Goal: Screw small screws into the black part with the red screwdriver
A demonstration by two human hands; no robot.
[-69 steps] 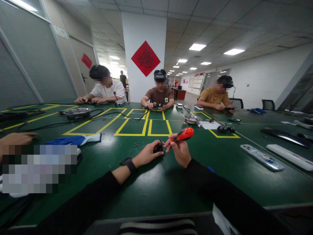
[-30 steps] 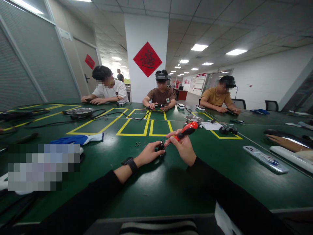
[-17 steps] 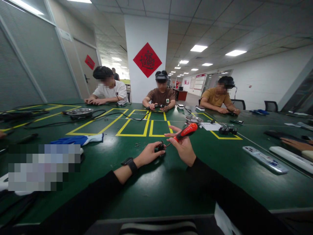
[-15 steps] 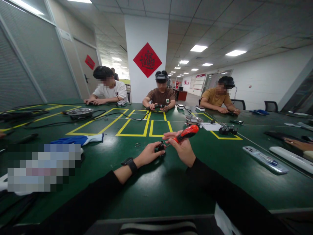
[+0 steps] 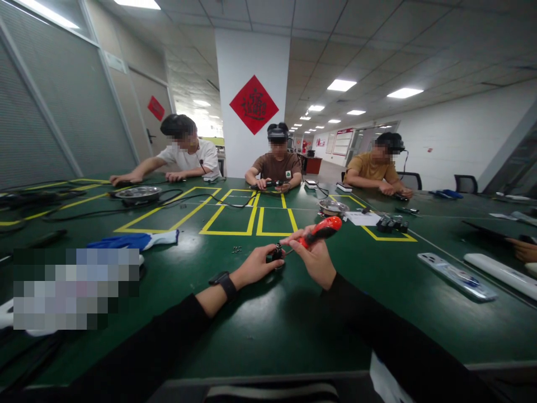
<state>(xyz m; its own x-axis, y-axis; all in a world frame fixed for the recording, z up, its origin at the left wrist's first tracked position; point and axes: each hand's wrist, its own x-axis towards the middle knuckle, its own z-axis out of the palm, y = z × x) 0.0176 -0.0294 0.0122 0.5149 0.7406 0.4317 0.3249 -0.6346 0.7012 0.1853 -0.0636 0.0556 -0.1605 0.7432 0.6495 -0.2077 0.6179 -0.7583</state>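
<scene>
My left hand [image 5: 259, 265] is closed around a small black part with a metal top [image 5: 277, 252], which stands on the green table [image 5: 268, 330]. A red-and-black handled screwdriver [image 5: 322, 230] lies in my right hand [image 5: 314, 258], its handle pointing up and to the right. The thin shaft runs down toward the black part, but its tip is hard to make out. One fingertip of my right hand is at the top of the black part. Several tiny metal pieces [image 5: 237, 249], perhaps screws, lie just left of it.
Blue-and-white gloves [image 5: 134, 239] lie to the left and a phone [image 5: 456, 276] to the right. Metal bowls [image 5: 138, 193], black blocks [image 5: 392, 224] and white paper [image 5: 361, 218] sit farther back. Three people work across the table; another hand [image 5: 522, 249] shows at the right edge.
My right hand's fingers have closed in and a fingertip has come to the black part's top. My left hand stays put. The person at the far left has stretched an arm out sideways.
</scene>
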